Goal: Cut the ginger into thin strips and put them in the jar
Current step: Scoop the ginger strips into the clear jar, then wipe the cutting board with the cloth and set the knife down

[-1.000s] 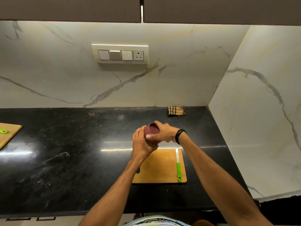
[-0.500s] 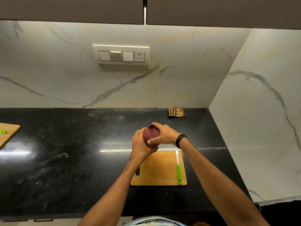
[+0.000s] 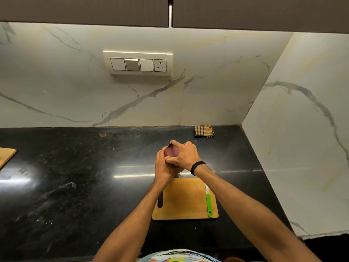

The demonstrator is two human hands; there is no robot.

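You have the jar (image 3: 171, 150) lifted off the black counter (image 3: 75, 176), just beyond the far edge of the wooden cutting board (image 3: 184, 199), with both hands on it. It is most likely a small, rigid container, light enough to carry in one palm, with a smooth wall that could slip if your grip is damp; take it around the body for support and by the rim of its maroon lid (image 3: 172, 151) for turning. Your left hand (image 3: 164, 168) is wrapped closed around the lower body, which it hides almost entirely. Your right hand (image 3: 184, 154) is curled shut over the lid's edge, fingers and thumb pinching its rim. The green-handled knife (image 3: 208, 200) lies along the board's right side, untouched. No ginger shows on the board, and you cannot see inside the jar.
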